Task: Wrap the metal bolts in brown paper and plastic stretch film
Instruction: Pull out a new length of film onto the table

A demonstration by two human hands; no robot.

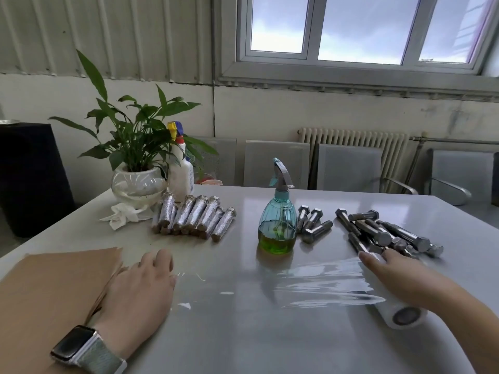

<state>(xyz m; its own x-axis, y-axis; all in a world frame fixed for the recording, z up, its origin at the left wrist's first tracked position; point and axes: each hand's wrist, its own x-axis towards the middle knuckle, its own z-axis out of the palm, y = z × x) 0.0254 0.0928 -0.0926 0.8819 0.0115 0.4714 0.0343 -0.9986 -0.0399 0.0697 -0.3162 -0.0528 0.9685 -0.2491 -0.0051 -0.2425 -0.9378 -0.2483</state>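
A sheet of clear stretch film (310, 282) lies stretched flat across the grey table between my hands. My left hand (140, 287) presses its left end down, fingers flat, beside a stack of brown paper sheets (54, 287). My right hand (399, 273) lies over the film roll (405, 315) at the right, fingers extended along it. Loose metal bolts (383, 233) lie in a pile just beyond my right hand, with three more bolts (313, 222) further left. Several wrapped bolts (194, 217) lie in a row at the back left.
A teal spray bottle (278, 217) with green liquid stands mid-table behind the film. A potted plant (137, 182), a white spray bottle (182, 174) and a crumpled tissue (121, 217) sit at the back left. Grey chairs (348, 168) line the far edge.
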